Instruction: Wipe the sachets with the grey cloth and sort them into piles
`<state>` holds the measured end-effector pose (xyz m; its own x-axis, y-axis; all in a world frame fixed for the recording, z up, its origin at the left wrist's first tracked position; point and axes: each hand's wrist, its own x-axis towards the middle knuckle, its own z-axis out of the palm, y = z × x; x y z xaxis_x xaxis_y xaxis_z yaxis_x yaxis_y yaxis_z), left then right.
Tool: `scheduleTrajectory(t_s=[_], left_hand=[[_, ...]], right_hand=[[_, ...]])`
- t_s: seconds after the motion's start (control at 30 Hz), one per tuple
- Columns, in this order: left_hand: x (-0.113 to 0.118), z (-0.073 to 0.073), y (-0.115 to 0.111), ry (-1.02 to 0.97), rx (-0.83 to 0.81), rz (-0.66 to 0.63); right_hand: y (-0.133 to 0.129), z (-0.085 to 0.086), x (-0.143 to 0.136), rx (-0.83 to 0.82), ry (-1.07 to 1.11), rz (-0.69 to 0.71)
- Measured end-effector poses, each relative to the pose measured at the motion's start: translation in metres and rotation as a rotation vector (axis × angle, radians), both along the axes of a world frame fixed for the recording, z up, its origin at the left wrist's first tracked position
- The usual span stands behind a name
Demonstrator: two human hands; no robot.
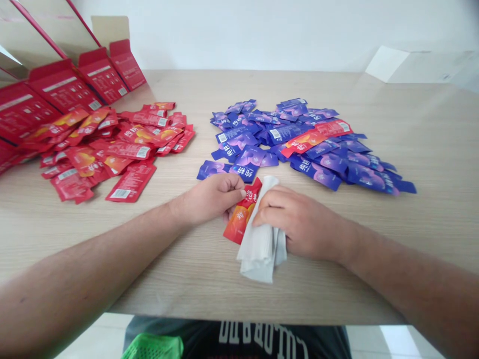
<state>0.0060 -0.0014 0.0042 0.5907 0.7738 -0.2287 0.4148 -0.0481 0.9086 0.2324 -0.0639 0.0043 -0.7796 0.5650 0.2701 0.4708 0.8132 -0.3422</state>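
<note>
Between thumb and fingers, my left hand (pixel 216 199) pinches a red and orange sachet (pixel 241 218) with white lettering. My right hand (pixel 299 219) is closed on a folded white tissue (pixel 260 249), which lies against the sachet's right side and covers part of it. Both hands are low over the table, near its front edge. Just beyond them spreads a pile of purple-blue sachets (pixel 250 155), with two red sachets (pixel 305 142) lying on top at the right. A pile of red sachets (pixel 127 134) lies to the left of my left hand.
Several red cartons (pixel 99 75) with raised flaps stand in a row at the back left, close to the red pile. A white box-like piece (pixel 407 66) sits at the back right. Below the table's front edge (pixel 254 316) a green mesh item (pixel 153 346) shows.
</note>
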Motion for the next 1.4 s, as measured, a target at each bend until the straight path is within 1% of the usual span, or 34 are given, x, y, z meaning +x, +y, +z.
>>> scheduleTrajectory(t_s=[0.03, 0.17, 0.2, 0.33, 0.37, 0.47, 0.53, 0.57, 0.7, 0.77, 0.83, 0.9, 0.97, 1.03, 1.13, 1.2, 1.3, 1.4], left_hand=[[0.000, 0.000, 0.001, -0.003, -0.001, 0.007], [-0.001, 0.000, 0.001, -0.013, -0.012, 0.000], [-0.001, 0.000, 0.001, -0.017, -0.017, -0.006], [-0.002, -0.001, 0.002, -0.041, -0.029, -0.003], [-0.002, -0.001, 0.002, -0.047, -0.029, -0.001], [-0.003, -0.002, 0.002, -0.045, -0.015, -0.003], [-0.003, -0.001, 0.002, -0.045, -0.011, -0.018], [-0.003, -0.001, 0.002, -0.050, -0.022, -0.030], [-0.003, -0.001, 0.002, -0.086, -0.117, -0.101], [-0.002, 0.000, 0.001, -0.099, -0.133, -0.134], [-0.002, 0.000, -0.001, -0.099, -0.126, -0.145], [-0.001, 0.001, -0.001, -0.085, -0.103, -0.146], [-0.001, 0.000, -0.001, -0.062, -0.066, -0.143], [-0.001, 0.000, 0.000, -0.046, -0.026, -0.129], [-0.003, 0.004, 0.000, -0.032, 0.078, -0.067], [-0.005, 0.009, 0.000, -0.010, 0.206, -0.014], [-0.010, 0.022, -0.002, 0.068, 0.413, 0.048], [-0.015, 0.035, -0.006, 0.204, 0.579, 0.071]], right_hand=[[0.000, 0.000, 0.000, 0.010, 0.003, -0.004], [-0.004, 0.000, -0.004, -0.007, -0.063, 0.157], [-0.005, -0.001, -0.004, -0.012, -0.063, 0.162], [-0.002, -0.003, -0.002, 0.018, 0.025, 0.007], [-0.002, -0.003, -0.002, 0.020, 0.029, 0.004], [-0.007, -0.002, -0.006, -0.010, 0.006, 0.132], [-0.007, -0.001, -0.007, -0.025, 0.049, 0.174], [-0.005, -0.001, -0.006, -0.032, 0.088, 0.156], [0.015, -0.004, 0.004, -0.059, 0.264, -0.024], [0.019, -0.004, 0.008, -0.057, 0.317, -0.082], [0.015, -0.002, 0.006, -0.046, 0.320, -0.085], [0.005, 0.000, 0.000, -0.033, 0.272, -0.033], [-0.003, 0.002, -0.005, -0.020, 0.201, 0.030], [-0.004, 0.002, -0.005, -0.023, 0.184, 0.018], [0.009, -0.001, 0.004, -0.027, 0.260, -0.142], [0.019, -0.001, 0.012, 0.003, 0.310, -0.242], [0.026, 0.002, 0.020, 0.078, 0.368, -0.334], [0.025, 0.005, 0.023, 0.136, 0.405, -0.401]])
